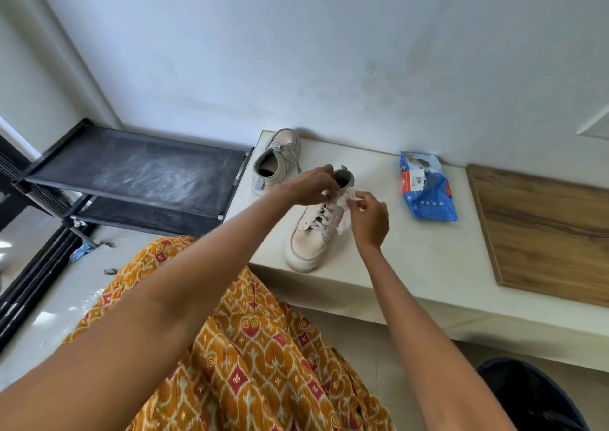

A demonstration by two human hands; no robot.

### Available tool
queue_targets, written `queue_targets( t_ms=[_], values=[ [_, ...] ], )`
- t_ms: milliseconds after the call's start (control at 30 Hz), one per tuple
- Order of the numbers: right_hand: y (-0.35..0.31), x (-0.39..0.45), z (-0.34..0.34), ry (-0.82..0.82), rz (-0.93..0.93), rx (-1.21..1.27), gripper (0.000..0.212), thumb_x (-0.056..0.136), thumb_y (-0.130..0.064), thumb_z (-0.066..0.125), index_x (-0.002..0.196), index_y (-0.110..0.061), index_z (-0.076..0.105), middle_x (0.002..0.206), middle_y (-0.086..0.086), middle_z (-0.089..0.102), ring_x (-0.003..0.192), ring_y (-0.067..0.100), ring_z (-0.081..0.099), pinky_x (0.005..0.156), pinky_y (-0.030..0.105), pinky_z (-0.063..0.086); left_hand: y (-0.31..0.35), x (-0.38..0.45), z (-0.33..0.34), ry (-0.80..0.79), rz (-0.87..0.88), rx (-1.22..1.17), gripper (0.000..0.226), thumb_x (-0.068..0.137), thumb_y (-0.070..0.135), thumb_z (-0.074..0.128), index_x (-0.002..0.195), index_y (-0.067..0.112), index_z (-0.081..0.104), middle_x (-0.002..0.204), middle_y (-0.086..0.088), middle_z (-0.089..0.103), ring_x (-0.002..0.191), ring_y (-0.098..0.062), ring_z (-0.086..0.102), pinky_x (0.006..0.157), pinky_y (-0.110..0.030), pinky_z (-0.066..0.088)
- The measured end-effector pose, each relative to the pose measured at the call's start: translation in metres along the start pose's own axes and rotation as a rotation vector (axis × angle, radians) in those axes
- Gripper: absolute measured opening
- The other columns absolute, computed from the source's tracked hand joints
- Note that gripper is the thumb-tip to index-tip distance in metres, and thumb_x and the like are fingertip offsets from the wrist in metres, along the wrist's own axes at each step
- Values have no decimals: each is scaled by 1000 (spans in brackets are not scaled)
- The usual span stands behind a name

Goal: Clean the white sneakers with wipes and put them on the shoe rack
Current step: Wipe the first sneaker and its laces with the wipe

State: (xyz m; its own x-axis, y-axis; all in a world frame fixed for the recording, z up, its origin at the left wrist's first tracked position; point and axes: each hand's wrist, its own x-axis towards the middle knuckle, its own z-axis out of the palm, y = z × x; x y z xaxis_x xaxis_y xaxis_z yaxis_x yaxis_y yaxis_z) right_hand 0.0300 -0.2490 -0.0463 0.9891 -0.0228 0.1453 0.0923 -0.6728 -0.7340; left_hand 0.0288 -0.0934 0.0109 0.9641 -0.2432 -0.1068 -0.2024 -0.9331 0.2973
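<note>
Head view: orange patterned dress [263,348] nearest. Beyond, on pale ledge [412,265], left hand [313,183] gripping near white sneaker's [313,239] collar; right hand [369,219] pinching wipe [344,206] against its side. Second sneaker [276,163] behind, wipes pack [426,188] right. Likely mid-cleaning; black shoe rack [131,173] left, holding neither.

Pale bluish-white wall [296,51] takes up most of the view, a bit scuffed and smudgy toward the right. A low cream stone bench [412,265] runs along its base, with a wood-grain board [543,229] lying flat on its right end. The floor [43,298] is glossy light tile and catches soft daylight on the left, where a dark sliding-door track [29,275] runs along the edge. A few bits of debris and a crumpled blue scrap [82,251] sit on the tiles there.
</note>
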Motion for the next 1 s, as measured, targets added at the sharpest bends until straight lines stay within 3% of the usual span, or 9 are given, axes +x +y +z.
queue_targets(
  t_ms=[67, 167, 300, 400, 533, 667, 767, 900, 1000],
  values=[
    [-8, -2, 8, -2, -18, -36, 15, 87, -21, 63, 101, -17, 69, 92, 13, 67, 90, 28, 56, 65, 27, 36, -9, -2, -3, -17, 45, 41, 32, 85, 10, 63, 116, 16, 65, 114, -8, 51, 92, -24, 59, 80, -39, 51],
    [-5, -28, 16, 33, -126, -76, 16, 83, -10, 64, 95, -17, 73, 83, 11, 69, 79, 28, 55, 65, 32, 42, -11, 0, -6, 15, 79, 118, 28, 86, 15, 65, 114, 16, 67, 117, -5, 53, 93, -23, 60, 73, -32, 50],
    [19, -54, 14, 2, -379, -218, 16, 73, -8, 73, 83, -20, 74, 69, 4, 67, 67, 25, 55, 59, 29, 39, -11, 1, -7, 62, 72, 128, 24, 84, 19, 68, 108, 16, 69, 113, -4, 55, 94, -24, 60, 74, -39, 53],
    [17, -42, 6, -22, -459, -259, 7, 71, -14, 69, 67, -19, 70, 61, 3, 64, 63, 24, 55, 59, 29, 38, -8, 0, -6, 71, 32, 106, 25, 83, 20, 68, 108, 17, 68, 111, -3, 57, 95, -24, 60, 72, -38, 51],
    [-4, -8, 5, 64, -284, -194, 10, 80, -15, 63, 83, -15, 73, 73, 8, 68, 74, 26, 56, 64, 29, 36, -10, -1, -6, 79, 18, 102, 24, 83, 21, 68, 107, 16, 68, 109, -4, 58, 98, -25, 59, 71, -36, 49],
    [-6, -8, 11, 89, -313, -277, 15, 78, -13, 70, 92, -18, 72, 72, 7, 67, 72, 28, 56, 63, 33, 42, -7, 5, -7, 114, 8, 167, 21, 86, 22, 64, 105, 16, 69, 109, -2, 59, 106, -21, 53, 66, -32, 42],
    [14, -28, 8, 39, -378, -319, 22, 69, -9, 74, 86, -23, 74, 65, 3, 66, 66, 26, 56, 59, 29, 37, -5, 15, -2, 165, -49, 150, 19, 86, 22, 64, 103, 15, 69, 109, -3, 59, 107, -21, 52, 66, -31, 40],
    [25, -23, -5, -22, -351, -299, 8, 71, -10, 67, 64, -14, 69, 55, 6, 61, 59, 26, 53, 57, 24, 28, -3, 20, 2, 196, -80, 86, 22, 84, 23, 66, 103, 13, 70, 107, -4, 59, 107, -21, 52, 67, -30, 38],
    [13, 0, -6, -26, -195, -164, 14, 82, -15, 59, 73, -11, 70, 67, 11, 64, 69, 28, 54, 56, 26, 31, -3, 24, 0, 214, -106, 49, 23, 82, 23, 67, 102, 12, 70, 110, -3, 59, 107, -22, 52, 68, -31, 38]
  ],
)
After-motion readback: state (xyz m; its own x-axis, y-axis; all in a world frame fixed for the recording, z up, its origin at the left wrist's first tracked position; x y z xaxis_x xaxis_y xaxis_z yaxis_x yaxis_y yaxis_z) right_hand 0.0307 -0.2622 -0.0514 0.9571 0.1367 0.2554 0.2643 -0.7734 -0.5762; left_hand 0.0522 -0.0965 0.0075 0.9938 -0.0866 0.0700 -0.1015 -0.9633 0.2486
